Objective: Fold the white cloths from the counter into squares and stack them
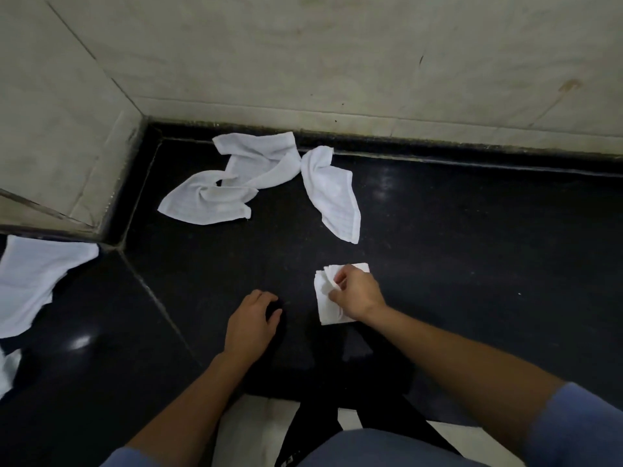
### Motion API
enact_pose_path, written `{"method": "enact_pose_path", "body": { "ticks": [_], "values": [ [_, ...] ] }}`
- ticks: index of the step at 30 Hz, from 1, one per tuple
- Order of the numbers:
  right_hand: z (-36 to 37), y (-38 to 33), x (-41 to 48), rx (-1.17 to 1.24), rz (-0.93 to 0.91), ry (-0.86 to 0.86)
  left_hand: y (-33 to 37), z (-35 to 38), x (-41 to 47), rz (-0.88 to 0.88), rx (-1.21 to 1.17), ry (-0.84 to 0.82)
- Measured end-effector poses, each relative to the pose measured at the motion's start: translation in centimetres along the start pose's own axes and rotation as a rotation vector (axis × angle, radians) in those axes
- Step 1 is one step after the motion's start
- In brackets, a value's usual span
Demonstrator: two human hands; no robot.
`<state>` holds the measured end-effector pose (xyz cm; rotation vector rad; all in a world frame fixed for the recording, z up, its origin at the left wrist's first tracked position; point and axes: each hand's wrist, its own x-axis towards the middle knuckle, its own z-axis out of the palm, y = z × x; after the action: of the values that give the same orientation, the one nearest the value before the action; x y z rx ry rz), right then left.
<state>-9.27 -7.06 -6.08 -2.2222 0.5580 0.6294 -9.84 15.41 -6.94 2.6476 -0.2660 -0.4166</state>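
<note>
A small stack of folded white cloths [328, 308] lies on the black counter [455, 247] near its front. My right hand [357, 291] rests on this stack and pinches a layered edge between thumb and fingers. My left hand [251, 323] lies on the bare counter to the left of the stack, fingers loosely curled, holding nothing. Two crumpled white cloths lie further back: a twisted one [242, 176] near the corner and a narrower one [332, 193] to its right.
Tiled walls [337, 55] close the counter at the back and left. Another white cloth [30, 278] lies spread at the far left of the counter. The counter's front edge runs just before my body, with pale floor below.
</note>
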Motion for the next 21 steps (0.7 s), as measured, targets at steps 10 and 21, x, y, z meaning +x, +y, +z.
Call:
{"method": "enact_pose_path", "body": {
  "ticks": [10, 21],
  "values": [
    [0.4, 1.8, -1.2, -0.263, -0.277, 0.120, 1.9, 0.6, 1.5, 0.253, 0.089, 0.012],
    [-0.3, 8.4, -0.2, -0.899, -0.585, 0.066, 2.4, 4.8, 3.4, 0.470, 0.386, -0.217]
  ]
}}
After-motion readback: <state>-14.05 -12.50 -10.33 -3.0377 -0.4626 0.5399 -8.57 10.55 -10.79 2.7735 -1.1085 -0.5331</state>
